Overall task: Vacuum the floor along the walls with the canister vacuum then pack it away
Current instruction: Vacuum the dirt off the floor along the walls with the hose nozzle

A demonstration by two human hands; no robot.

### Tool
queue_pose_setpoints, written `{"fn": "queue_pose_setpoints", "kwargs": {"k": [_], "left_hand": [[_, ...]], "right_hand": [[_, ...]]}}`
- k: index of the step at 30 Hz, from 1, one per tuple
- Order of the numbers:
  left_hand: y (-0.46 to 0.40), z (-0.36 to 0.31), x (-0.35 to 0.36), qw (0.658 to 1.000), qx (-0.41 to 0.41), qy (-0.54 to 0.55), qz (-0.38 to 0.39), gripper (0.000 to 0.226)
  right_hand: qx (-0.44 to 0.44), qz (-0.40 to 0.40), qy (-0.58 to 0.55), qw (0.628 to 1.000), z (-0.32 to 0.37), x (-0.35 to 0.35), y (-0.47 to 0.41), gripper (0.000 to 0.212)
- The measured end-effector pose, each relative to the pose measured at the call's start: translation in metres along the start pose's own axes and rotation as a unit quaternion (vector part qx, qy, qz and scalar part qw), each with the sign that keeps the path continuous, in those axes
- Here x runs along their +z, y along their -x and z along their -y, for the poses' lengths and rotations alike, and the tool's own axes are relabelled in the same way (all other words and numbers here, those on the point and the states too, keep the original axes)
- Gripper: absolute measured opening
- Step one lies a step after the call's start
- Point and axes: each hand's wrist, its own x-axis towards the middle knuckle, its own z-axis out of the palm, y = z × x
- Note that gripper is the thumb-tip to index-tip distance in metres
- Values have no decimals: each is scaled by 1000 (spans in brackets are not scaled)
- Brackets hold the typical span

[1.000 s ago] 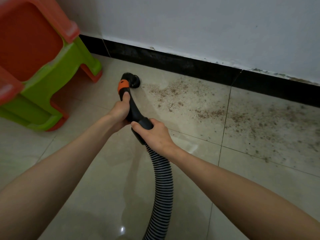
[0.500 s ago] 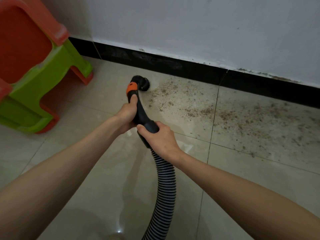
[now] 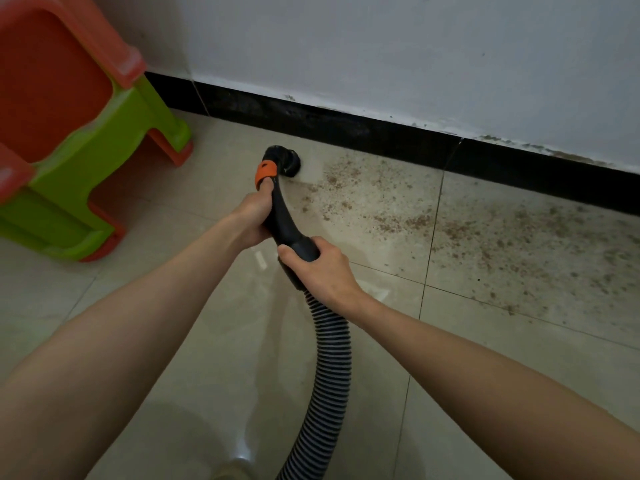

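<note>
A black vacuum handle [image 3: 282,216] with an orange collar [image 3: 266,170] ends in a round black nozzle [image 3: 287,161] that rests on the beige floor tiles, a short way out from the black baseboard [image 3: 346,126]. My left hand [image 3: 252,216] grips the handle just behind the collar. My right hand [image 3: 320,268] holds the handle's lower end, where the ribbed grey hose [image 3: 329,368] begins. Brown dirt specks [image 3: 398,209] lie scattered right of the nozzle along the wall. The canister is out of view.
An orange and green plastic stool stack [image 3: 69,126] stands at the left, near the wall. The white wall [image 3: 415,57] runs across the top. Dirt [image 3: 536,244] continues over the tiles to the right.
The nozzle sits nearer the edge of the dirt patch than a second ago, with both hands gripping as before. The view has shifted, so the stool's place in frame changed.
</note>
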Motion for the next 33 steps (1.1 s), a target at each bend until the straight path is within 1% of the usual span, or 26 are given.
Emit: {"fn": "queue_pose_setpoints", "kwargs": {"k": [5,9,12,15,19,24,30,33], "left_hand": [[-14,-12,-35,999,13,-11,-41,60],[-15,-14,-60,998,-2,-12,-66,62],[-11,-2,-72,997,-12,3,-74,59],[-7,15,-71,997,-16,6,-79,52],[-3,25,-55,995,2,-22,-95,57],[0,26,-40,998,-2,-24,-66,57],[10,23,-16,999,-8,-49,-18,55],[13,24,-4,999,-7,-51,-2,56]], "right_hand": [[-2,41,-21,999,13,28,-25,31],[3,71,-29,997,17,46,-35,32],[-4,91,-19,996,13,50,-27,33],[-13,83,-1,996,4,48,-11,40],[-2,66,0,998,-5,38,6,38],[5,50,-15,999,-5,24,17,43],[12,4,-24,1000,-9,9,30,38],[20,-1,-22,1000,-13,-1,34,35]]}}
